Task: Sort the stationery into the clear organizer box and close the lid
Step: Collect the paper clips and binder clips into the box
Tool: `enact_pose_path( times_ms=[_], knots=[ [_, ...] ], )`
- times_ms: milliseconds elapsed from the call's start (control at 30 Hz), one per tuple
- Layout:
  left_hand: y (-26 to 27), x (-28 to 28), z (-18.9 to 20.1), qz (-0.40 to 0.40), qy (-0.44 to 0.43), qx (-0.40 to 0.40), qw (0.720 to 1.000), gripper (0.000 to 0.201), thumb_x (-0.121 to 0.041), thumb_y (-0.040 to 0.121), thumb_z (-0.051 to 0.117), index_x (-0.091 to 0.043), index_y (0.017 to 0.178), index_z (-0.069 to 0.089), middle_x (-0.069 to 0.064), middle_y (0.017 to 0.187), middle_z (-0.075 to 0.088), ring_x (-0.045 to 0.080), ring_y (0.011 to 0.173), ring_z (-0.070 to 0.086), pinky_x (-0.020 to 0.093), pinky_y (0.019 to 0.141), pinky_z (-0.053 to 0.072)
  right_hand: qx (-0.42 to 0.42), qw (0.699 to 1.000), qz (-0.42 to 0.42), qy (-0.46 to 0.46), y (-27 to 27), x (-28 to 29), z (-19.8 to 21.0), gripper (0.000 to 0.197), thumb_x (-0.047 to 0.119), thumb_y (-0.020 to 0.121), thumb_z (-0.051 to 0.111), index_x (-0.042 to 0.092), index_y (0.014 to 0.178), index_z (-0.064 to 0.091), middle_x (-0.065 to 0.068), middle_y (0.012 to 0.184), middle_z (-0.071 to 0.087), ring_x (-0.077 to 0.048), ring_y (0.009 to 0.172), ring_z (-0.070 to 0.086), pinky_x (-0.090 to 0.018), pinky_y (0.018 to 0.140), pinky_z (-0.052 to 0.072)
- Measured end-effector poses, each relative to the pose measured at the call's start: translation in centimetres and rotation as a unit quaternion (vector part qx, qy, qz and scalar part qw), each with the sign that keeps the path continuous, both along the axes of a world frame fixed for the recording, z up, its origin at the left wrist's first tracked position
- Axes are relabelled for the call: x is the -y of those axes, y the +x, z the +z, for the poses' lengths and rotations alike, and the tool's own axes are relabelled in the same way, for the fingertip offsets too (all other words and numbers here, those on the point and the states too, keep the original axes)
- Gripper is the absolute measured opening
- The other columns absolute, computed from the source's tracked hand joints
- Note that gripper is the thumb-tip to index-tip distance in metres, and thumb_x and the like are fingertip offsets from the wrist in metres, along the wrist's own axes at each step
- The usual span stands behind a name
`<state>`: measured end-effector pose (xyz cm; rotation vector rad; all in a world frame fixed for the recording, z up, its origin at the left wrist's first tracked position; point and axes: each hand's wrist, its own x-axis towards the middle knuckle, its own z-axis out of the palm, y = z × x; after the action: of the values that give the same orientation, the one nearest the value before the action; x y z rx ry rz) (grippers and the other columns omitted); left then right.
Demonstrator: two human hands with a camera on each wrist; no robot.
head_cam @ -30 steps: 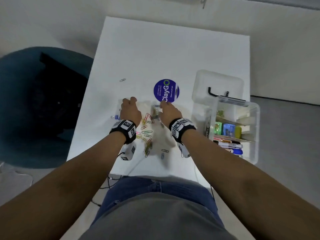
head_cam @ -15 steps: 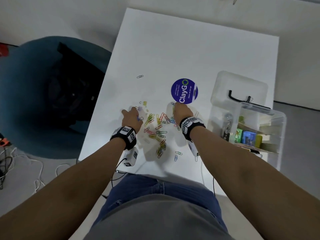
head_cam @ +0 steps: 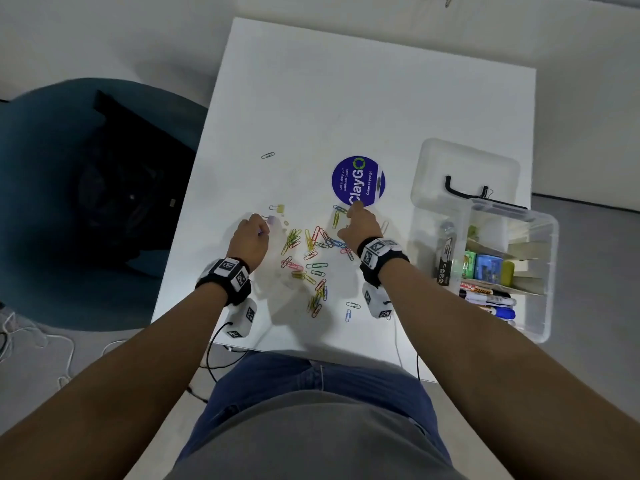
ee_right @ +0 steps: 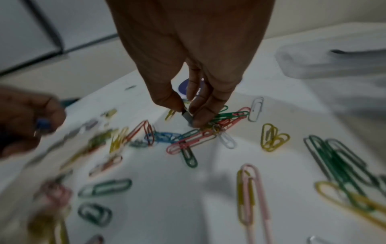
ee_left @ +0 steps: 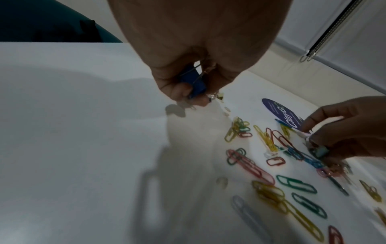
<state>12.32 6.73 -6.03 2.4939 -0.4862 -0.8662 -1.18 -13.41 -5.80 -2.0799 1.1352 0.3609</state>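
We see even, soft light from above on the white table, with faint shadows under both forearms. Our head view is sharp at centre and bowed at the edges. Both wrist views look dimmer and grainy; the nearest paper clips smear with blur, and the corners stretch.

We get head view high above, looking down on white table. Wrist views sit low, close behind fingers, facing away from body. All three share paper clips.
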Motion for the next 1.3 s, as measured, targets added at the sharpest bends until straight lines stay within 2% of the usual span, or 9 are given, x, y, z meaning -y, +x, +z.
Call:
enact_pose_path(
  times_ms=[100, 200, 333, 433, 600, 800, 1000, 1166, 1300],
  knots=[
    [0.6, 0.6, 0.4, 0.024, 0.002, -0.003, 1.000, 0.022, -0.033, 0.086, 0.053, -0.015, 0.074, 0.048, 0.001, 0.073, 0.056, 0.025, 0.072, 0.053, 0.031, 0.066, 0.042, 0.042, 0.994, -0.098, 0.038, -1.1, 0.8, 0.5, 0.035, -0.001, 0.081, 0.055, 0.006, 0.114, 0.048, -0.013, 0.101, 0.059, -0.030, 0.089, 0.059, -0.037, 0.075, 0.053],
    [1.3, 1.1, 0.3, 0.019, 0.034, 0.041, 0.998, 0.040, -0.046, 0.088, 0.052, -0.019, 0.060, 0.039, 0.000, 0.060, 0.049, 0.032, 0.068, 0.056, 0.029, 0.059, 0.041, 0.045, 0.994, -0.090, 0.033, -2.3, 1.2, 0.4, 0.026, -0.005, 0.082, 0.048, 0.010, 0.102, 0.056, -0.012, 0.104, 0.062, -0.029, 0.094, 0.059, -0.031, 0.072, 0.047],
    [1.9, 1.6, 0.4, -0.008, 0.046, 0.056, 0.997, 0.024, -0.040, 0.090, 0.055, -0.018, 0.099, 0.047, 0.008, 0.078, 0.061, 0.032, 0.072, 0.059, 0.037, 0.069, 0.051, 0.068, 0.992, -0.101, 0.036, -3.1, 1.0, 0.2, 0.034, -0.005, 0.084, 0.038, 0.014, 0.089, 0.066, -0.009, 0.105, 0.067, -0.027, 0.096, 0.062, -0.031, 0.080, 0.051],
    [2.2, 1.9, 0.3, -0.076, 0.060, 0.074, 0.993, 0.027, -0.035, 0.093, 0.053, -0.021, 0.115, 0.044, 0.013, 0.086, 0.065, 0.035, 0.078, 0.063, 0.039, 0.071, 0.052, 0.064, 0.993, -0.101, 0.011, -3.3, 0.3, -0.2, 0.020, 0.003, 0.088, 0.044, 0.010, 0.097, 0.061, -0.015, 0.109, 0.062, -0.024, 0.090, 0.056, -0.028, 0.076, 0.043],
    [2.1, 2.4, 0.3, -0.105, 0.074, 0.046, 0.991, 0.029, -0.030, 0.094, 0.055, -0.007, 0.110, 0.046, 0.017, 0.098, 0.065, 0.038, 0.089, 0.063, 0.042, 0.076, 0.050, 0.024, 0.999, -0.034, 0.008, -2.7, -1.2, -0.2, 0.032, 0.022, 0.088, 0.062, 0.005, 0.113, 0.049, -0.014, 0.112, 0.052, -0.031, 0.093, 0.058, -0.035, 0.079, 0.048],
    [2.5, 2.3, 0.3, -0.118, 0.081, 0.024, 0.989, 0.036, -0.028, 0.096, 0.053, 0.004, 0.109, 0.045, 0.023, 0.105, 0.060, 0.040, 0.095, 0.060, 0.042, 0.077, 0.046, -0.016, 0.998, 0.055, -0.034, -1.8, -1.3, -0.5, 0.027, 0.012, 0.092, 0.055, -0.001, 0.115, 0.050, -0.017, 0.119, 0.051, -0.033, 0.104, 0.057, -0.034, 0.080, 0.045],
    [2.6, 2.8, 1.2, -0.096, 0.001, 0.038, 0.995, 0.009, -0.012, 0.096, 0.045, -0.008, 0.097, 0.037, 0.014, 0.086, 0.061, 0.033, 0.075, 0.058, 0.045, 0.072, 0.050, 0.034, 0.998, -0.041, -0.033, -2.3, -0.7, 0.0, 0.018, 0.020, 0.085, 0.056, 0.006, 0.095, 0.053, -0.010, 0.102, 0.051, -0.027, 0.089, 0.055, -0.038, 0.078, 0.050],
    [2.9, 5.0, 1.4, -0.174, 0.055, 0.084, 0.980, 0.023, -0.016, 0.098, 0.041, -0.014, 0.121, 0.038, 0.015, 0.089, 0.067, 0.034, 0.073, 0.061, 0.040, 0.064, 0.049, 0.119, 0.973, -0.171, 0.100, -3.2, -1.3, 1.2, 0.014, 0.013, 0.090, 0.047, 0.009, 0.103, 0.044, -0.011, 0.082, 0.060, -0.029, 0.069, 0.062, -0.035, 0.060, 0.052],
    [2.3, 5.6, 0.9, -0.243, 0.102, 0.069, 0.962, 0.025, -0.020, 0.097, 0.047, -0.011, 0.117, 0.034, 0.015, 0.095, 0.065, 0.029, 0.069, 0.054, 0.034, 0.062, 0.042, 0.085, 0.981, -0.113, 0.134, -3.7, -1.9, 2.0, 0.017, 0.017, 0.095, 0.042, 0.008, 0.104, 0.053, -0.008, 0.077, 0.060, -0.021, 0.060, 0.056, -0.026, 0.050, 0.047]
  ],
)
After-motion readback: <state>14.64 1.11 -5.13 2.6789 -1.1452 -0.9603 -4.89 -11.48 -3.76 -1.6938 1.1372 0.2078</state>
